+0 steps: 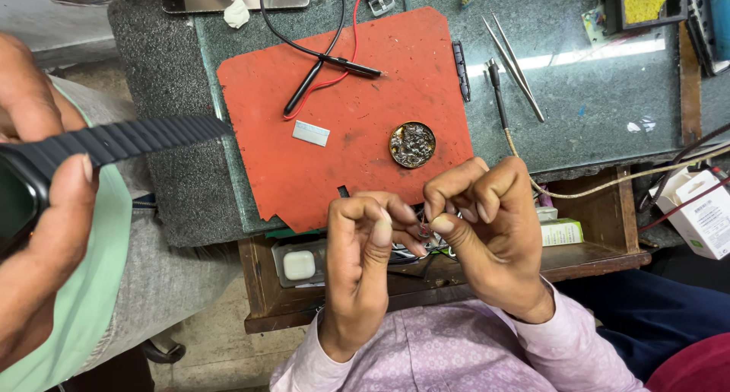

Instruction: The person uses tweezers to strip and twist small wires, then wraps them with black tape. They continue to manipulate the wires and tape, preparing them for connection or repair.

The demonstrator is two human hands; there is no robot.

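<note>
Just below the near edge of the red mat [342, 126], the left hand [363, 244] and right hand [479, 217] meet, the fingers of both pinching a tiny part [423, 229] too small to make out. A round tin [412, 144] sits on the mat just above the hands, and tweezers [515, 63] lie to the mat's right on the table [608, 103]; another person's hand [38, 209] left of the mat holds a dark watch strap [137, 139]

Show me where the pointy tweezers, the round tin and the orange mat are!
tweezers [517, 67], head view, middle of the two thin arms.
round tin [412, 144], head view, centre of its open top.
orange mat [365, 160], head view, bare middle.
</note>
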